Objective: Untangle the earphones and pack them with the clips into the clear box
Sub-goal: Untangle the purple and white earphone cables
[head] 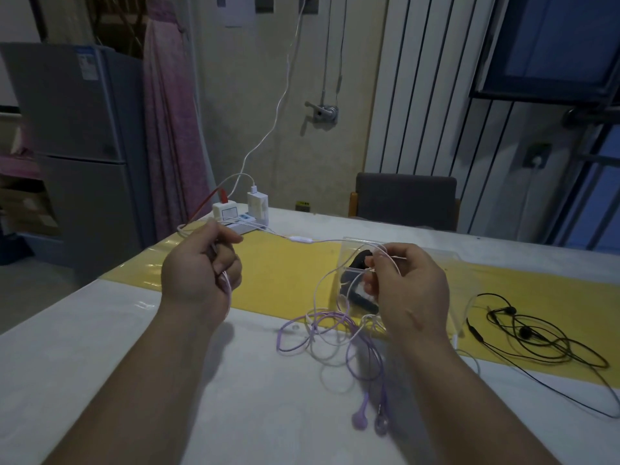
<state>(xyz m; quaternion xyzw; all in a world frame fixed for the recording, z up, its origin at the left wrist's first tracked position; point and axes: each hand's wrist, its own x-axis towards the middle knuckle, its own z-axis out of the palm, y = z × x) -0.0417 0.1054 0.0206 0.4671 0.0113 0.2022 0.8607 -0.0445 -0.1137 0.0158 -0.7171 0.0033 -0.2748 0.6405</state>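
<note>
Lilac earphones [359,421] under the right hand [409,290], the cord [299,239] going near-white toward the left hand [198,273]. Black earphones [523,332] out past the right hand. Yellow strip [285,273] on a white desk [268,414] behind both, clear box [349,253] too.

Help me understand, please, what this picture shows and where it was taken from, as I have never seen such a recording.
There is no machine here: a person works with two bare hands, and one camera worn on the head looks forward and down at them. The left hand grips a pale purple earphone cord, which the right hand pinches further along. The rest lies tangled on the white table. Behind the right hand stands the clear box with something dark inside. Black earphones lie on the right, partly on the yellow mat.
</note>
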